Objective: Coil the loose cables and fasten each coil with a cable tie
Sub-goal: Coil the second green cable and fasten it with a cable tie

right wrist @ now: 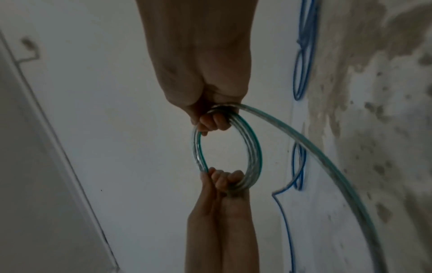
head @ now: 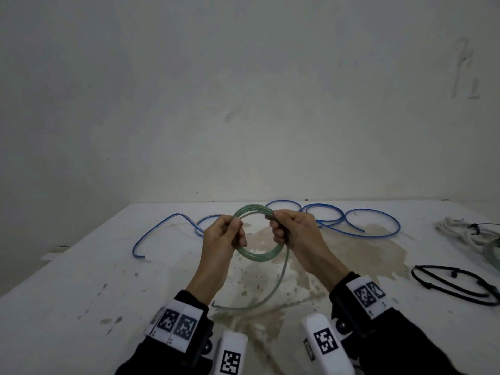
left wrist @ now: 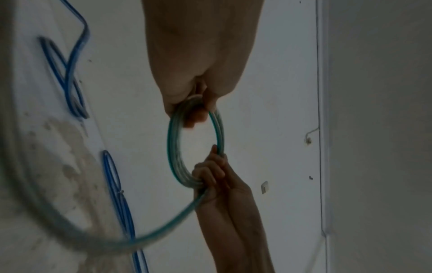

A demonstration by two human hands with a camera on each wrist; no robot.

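A green translucent cable point(head: 257, 255) is wound into a round coil of several turns, held above the white table point(head: 81, 280). My left hand point(head: 230, 234) grips the coil's left side, fingers curled round the strands. My right hand point(head: 284, 228) grips the right side the same way. A loose tail point(head: 270, 290) hangs from the right hand and curves down to the table near my wrists. In the left wrist view the coil point(left wrist: 173, 147) runs from my left hand point(left wrist: 194, 107) to the right hand point(left wrist: 210, 171). The right wrist view shows the coil point(right wrist: 254, 157) and tail point(right wrist: 327, 162).
A loose blue cable point(head: 324, 212) sprawls in loops across the far side of the table. At the right lie black cable ties point(head: 454, 285) and a bundled white cable point(head: 460, 228). Brown stains mark the table's middle.
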